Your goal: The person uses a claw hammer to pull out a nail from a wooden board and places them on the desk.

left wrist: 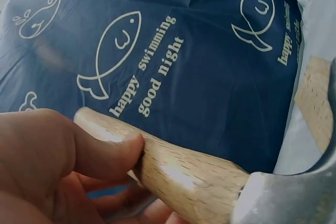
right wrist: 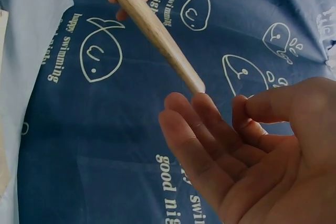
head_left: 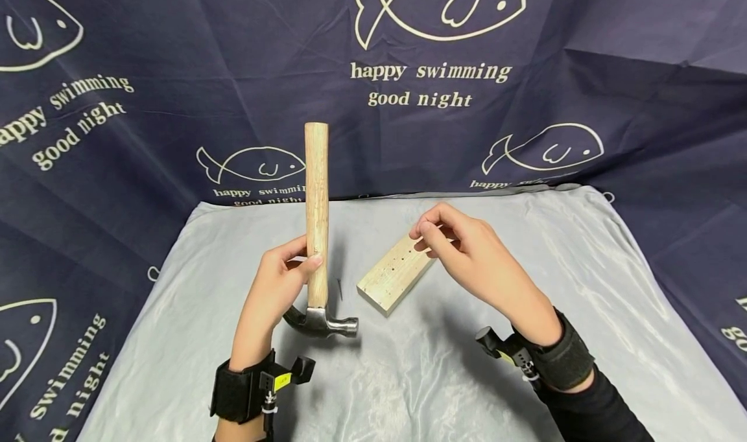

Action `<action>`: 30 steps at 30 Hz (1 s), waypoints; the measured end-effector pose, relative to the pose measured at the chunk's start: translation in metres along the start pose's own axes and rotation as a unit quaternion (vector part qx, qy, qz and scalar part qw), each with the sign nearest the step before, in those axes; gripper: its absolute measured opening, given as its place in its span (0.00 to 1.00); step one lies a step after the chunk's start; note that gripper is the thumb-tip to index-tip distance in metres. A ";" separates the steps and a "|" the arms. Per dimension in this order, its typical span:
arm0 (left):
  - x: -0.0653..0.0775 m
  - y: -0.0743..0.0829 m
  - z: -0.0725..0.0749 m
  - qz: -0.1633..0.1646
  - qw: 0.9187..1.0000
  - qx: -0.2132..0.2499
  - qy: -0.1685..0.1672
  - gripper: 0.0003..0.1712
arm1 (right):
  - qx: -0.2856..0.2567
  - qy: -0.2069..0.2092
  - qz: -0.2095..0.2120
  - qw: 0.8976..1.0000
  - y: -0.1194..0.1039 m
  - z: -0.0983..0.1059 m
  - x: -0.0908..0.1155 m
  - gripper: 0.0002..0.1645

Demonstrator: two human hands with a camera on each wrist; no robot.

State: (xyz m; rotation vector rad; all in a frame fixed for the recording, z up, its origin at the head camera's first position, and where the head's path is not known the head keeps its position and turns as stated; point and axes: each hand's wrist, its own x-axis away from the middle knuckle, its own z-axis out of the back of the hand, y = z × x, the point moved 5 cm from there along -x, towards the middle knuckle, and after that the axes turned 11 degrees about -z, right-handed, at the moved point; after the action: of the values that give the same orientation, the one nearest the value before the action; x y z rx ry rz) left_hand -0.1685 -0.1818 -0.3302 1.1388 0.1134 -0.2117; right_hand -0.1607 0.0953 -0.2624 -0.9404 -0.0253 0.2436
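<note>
My left hand (head_left: 277,286) grips a claw hammer (head_left: 317,202) by its wooden handle, close to the metal head. The handle points up and the head hangs low, its round face to the right. In the left wrist view, the thumb presses along the handle (left wrist: 189,177). My right hand (head_left: 475,254) is raised over the far end of a wooden block (head_left: 388,280), partly covering it. Thumb and forefinger come together while the other fingers curve loosely; I see nothing held in the right wrist view (right wrist: 262,156). Between hammer and block is a thin nail (head_left: 340,290).
A pale grey cloth (head_left: 408,377) covers the table. Several small dark spots mark the block's top. Dark blue fabric (head_left: 262,53) with fish drawings and lettering hangs behind and at both sides. Each wrist wears a black strap with a camera mount.
</note>
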 end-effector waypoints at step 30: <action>0.006 -0.059 -0.009 0.147 0.981 -0.049 -0.115 0.12 | -0.011 0.017 -0.051 0.998 0.010 0.017 0.008 0.07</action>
State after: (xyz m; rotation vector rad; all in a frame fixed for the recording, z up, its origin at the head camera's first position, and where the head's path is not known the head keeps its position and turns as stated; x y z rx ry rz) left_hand -0.1763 -0.1982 -0.3877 1.0113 -0.2460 -0.0723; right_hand -0.1575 0.1166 -0.2613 -0.9615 -0.0441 0.1323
